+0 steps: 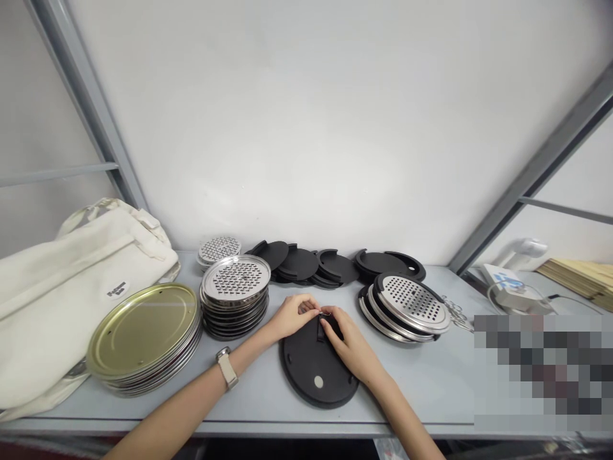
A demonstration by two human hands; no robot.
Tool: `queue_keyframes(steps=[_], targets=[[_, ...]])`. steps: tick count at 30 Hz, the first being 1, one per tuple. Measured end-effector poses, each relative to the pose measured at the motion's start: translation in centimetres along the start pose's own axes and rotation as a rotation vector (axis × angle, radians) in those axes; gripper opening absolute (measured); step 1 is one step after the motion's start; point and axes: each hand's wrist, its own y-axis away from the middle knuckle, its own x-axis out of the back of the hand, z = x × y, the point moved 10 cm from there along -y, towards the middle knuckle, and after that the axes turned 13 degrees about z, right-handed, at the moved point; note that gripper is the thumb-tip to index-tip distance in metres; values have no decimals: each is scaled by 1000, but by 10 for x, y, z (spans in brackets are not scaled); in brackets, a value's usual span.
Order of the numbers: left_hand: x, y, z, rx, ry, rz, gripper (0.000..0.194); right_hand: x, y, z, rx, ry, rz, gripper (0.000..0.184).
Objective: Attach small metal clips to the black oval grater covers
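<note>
A round black plastic base [306,358] lies flat on the table in front of me, with a pale round spot near its front edge and a short black strap [320,331] at its far edge. My left hand [297,315], a watch on its wrist, is closed in a pinch on a small metal ring [325,314] at the strap's end. Closed at the same spot, my right hand [348,343] has its thumb and forefinger on the ring and its palm over the base's right side. The fingertips partly cover the ring.
Left of the base stand stacked grater discs [237,280] and gold-coloured round lids [146,329], beside a cream cloth bag [71,281]. Black round holders [299,263] line the wall. To the right are grater plates in black holders [414,299] and loose metal rings [454,312].
</note>
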Motion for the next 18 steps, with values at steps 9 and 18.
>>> queue_keyframes(steps=[9,18], targets=[[1,0,2,-7,-4,8,12,-2,1,2,-15,-4,-18,21],[2,1,6,-17,-26,11,10,0,-1,-1,-8,4,-5,20]])
